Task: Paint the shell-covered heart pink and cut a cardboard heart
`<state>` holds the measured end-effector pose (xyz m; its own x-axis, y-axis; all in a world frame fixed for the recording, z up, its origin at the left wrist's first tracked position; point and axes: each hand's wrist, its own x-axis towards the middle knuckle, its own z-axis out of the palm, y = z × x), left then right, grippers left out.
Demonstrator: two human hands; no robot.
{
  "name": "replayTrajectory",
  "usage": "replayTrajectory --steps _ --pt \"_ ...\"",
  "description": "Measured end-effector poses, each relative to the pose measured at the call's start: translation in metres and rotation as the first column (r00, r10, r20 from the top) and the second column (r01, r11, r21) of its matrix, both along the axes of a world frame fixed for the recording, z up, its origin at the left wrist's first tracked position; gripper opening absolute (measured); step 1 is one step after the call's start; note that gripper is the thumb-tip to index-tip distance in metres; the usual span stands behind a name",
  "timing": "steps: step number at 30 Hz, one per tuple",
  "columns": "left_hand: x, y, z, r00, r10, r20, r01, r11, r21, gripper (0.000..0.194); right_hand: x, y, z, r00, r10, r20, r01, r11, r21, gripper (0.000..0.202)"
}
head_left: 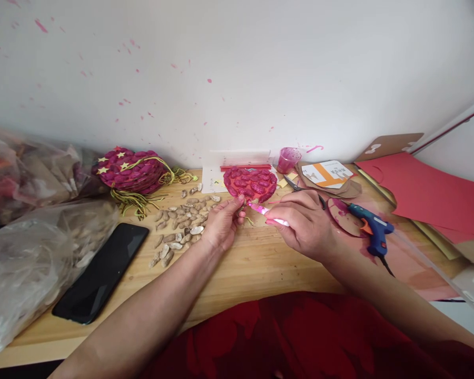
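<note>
My left hand (224, 221) is closed in a pinch on something small, mostly hidden by the fingers. Close to its fingertips is the pink-smeared tip of a paintbrush (278, 221) with a white handle, gripped in my right hand (306, 223). Just beyond both hands is a round piece (249, 184) covered in magenta-painted peanut shells. Unpainted peanut shells (187, 215) lie scattered to the left of my left hand. A pink-stained plastic cup (288, 159) stands behind my right hand, near the wall.
On the left are plastic bags (27, 273), a black phone (102, 271) and a stack of magenta pieces (132, 171) with yellow stars and cords. Scissors (296, 184), a blue glue gun (373, 229), cardboard pieces (351, 188) and red paper (438, 189) lie at right.
</note>
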<state>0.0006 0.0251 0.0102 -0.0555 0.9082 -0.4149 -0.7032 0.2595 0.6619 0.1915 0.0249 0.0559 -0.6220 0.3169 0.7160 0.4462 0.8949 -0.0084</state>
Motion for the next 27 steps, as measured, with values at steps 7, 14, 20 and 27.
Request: replayTrajectory --steps 7,14,20,27 --pt "-0.0001 0.0006 0.0003 1.000 0.011 0.002 -0.010 1.000 -0.013 0.012 0.0025 0.0015 -0.0014 1.000 -0.028 0.012 0.028 0.999 0.022 0.008" --pt "-0.0022 0.0024 0.0006 0.999 0.019 0.045 -0.017 0.999 -0.039 0.011 0.0088 0.0029 0.0007 0.997 -0.076 -0.011 0.077 0.996 0.034 0.008" --pt "-0.0012 0.0016 0.0003 1.000 0.013 0.027 -0.012 0.999 -0.037 0.012 0.0037 0.0022 -0.0015 0.999 -0.025 -0.036 0.026 0.999 0.023 0.011" --pt "-0.0017 0.0020 -0.0016 1.000 0.020 0.006 -0.020 1.000 -0.015 0.016 0.0084 0.0039 0.0003 0.995 -0.090 -0.034 0.090 0.996 0.009 0.007"
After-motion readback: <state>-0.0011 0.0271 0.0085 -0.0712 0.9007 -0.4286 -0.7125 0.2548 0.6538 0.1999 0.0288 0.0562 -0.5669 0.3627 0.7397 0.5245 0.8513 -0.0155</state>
